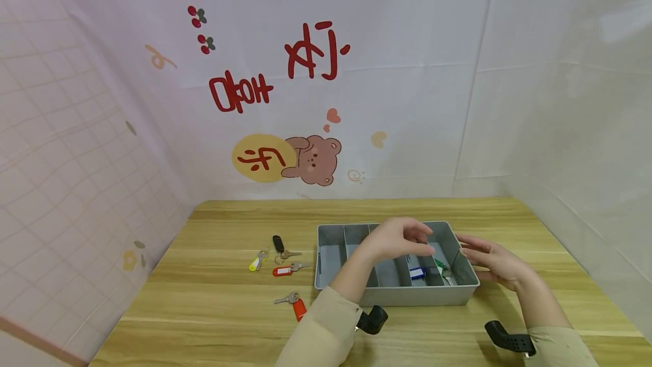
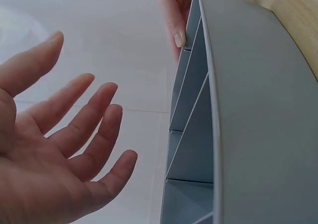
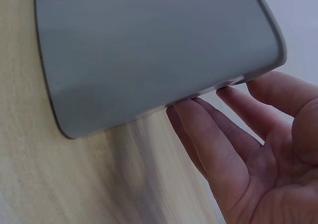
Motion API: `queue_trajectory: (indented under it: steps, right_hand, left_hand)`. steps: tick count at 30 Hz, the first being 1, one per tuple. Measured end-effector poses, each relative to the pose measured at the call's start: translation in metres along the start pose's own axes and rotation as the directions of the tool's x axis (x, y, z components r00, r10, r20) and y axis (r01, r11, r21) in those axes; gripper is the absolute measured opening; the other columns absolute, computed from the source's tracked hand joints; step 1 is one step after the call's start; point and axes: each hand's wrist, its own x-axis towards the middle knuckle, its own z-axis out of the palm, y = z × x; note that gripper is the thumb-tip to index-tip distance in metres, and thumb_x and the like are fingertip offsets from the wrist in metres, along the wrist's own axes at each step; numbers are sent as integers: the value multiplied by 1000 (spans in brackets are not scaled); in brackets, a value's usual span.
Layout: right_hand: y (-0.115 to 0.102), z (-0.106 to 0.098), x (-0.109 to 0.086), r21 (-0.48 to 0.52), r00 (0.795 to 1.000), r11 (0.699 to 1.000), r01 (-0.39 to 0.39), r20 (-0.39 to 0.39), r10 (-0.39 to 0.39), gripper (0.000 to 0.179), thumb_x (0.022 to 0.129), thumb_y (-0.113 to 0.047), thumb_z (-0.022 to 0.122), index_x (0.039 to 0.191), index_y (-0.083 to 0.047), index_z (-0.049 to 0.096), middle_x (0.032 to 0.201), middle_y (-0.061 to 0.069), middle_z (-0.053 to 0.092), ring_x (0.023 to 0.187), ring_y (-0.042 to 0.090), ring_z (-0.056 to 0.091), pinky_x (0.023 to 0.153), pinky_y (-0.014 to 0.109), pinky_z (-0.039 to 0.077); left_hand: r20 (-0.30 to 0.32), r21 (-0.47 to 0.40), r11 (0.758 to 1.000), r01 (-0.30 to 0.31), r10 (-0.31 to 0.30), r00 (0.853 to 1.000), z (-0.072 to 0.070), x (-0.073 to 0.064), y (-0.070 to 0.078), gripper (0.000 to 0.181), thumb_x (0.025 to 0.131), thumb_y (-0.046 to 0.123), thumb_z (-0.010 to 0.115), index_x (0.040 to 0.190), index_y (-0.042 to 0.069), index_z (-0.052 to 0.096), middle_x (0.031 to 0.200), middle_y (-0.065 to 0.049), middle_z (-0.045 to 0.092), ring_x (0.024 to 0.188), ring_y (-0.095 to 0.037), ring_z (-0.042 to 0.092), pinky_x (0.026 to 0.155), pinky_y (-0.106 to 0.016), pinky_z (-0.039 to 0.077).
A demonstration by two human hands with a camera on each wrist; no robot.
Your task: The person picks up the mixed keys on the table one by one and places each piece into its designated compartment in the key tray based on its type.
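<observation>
A grey divided box [image 1: 417, 297] lies on the table, its long side toward me. My left hand [image 1: 399, 238] hovers over its middle compartments with fingers spread and relaxed; the left wrist view shows the palm holding nothing. My right hand [image 1: 496, 260] rests at the box's right end. In the right wrist view, its fairly straight fingers [image 3: 211, 134] touch the outer wall, with the thumb near the rim. One compartment holds a blue key tag [image 1: 417, 273]. In the right-end area lies a green key tag [image 1: 440, 265] with a key. My left hand hides part of the box.
Left of the box lie several tagged keys: a black tag [image 1: 277, 243] with a key, a yellow tag [image 1: 253, 264], a red tag [image 1: 282, 271] and an orange-red tag [image 1: 299, 309]. A printed white cloth [image 1: 407, 101] hangs behind the wooden table [image 1: 204, 310].
</observation>
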Motion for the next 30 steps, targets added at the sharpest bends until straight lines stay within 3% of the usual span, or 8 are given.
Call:
queue_trajectory:
  steps: [4, 9, 20, 24, 30]
  right_hand:
    - [-1, 0, 0, -8, 1000, 1000, 1, 0, -1, 62, 106, -19, 47, 154, 6, 17, 143, 12, 46, 112, 7, 58, 92, 43, 52]
    - [-1, 0, 0, -13, 1000, 1000, 6, 5, -6, 63, 107, -19, 47, 154, 7, 15, 145, 15, 44, 113, 7, 58, 92, 44, 52]
    - [0, -2, 0, 18, 1000, 1000, 11, 17, -12, 61, 107, -18, 47, 154, 6, 17, 140, 6, 50, 113, 7, 59, 92, 44, 52]
    - [1, -1, 0, 20, 1000, 1000, 7, 13, -8, 61, 106, -19, 47, 154, 6, 17, 139, 5, 51, 112, 7, 59, 92, 44, 52]
    - [1, 0, 1, 23, 1000, 1000, 5, 6, -5, 60, 106, -18, 48, 154, 4, 22, 137, 3, 52, 111, 6, 60, 91, 43, 52]
  left_hand:
    - [-12, 25, 999, -35, 36, 999, 1, -4, 2, 38, 88, 23, 77, 124, 12, 69, 113, 5, 67, 105, -6, 60, 88, -19, 47]
    - [-57, 91, 990, -111, 117, 991, 3, -10, 3, 39, 89, 28, 76, 125, 16, 68, 111, 9, 65, 103, -4, 58, 89, -22, 46]
    - [-133, 189, 949, -253, 280, 951, 6, -21, 1, 41, 91, 29, 73, 130, 16, 65, 118, 4, 68, 108, -1, 56, 91, -20, 45]
    - [-156, 237, 924, -300, 341, 927, 5, -24, 0, 42, 91, 28, 74, 129, 15, 65, 117, 3, 68, 109, -3, 58, 92, -19, 44]
    - [-191, 389, 851, -353, 450, 872, 4, -31, -2, 42, 89, 27, 76, 127, 15, 66, 116, 3, 68, 111, -7, 58, 99, -24, 40]
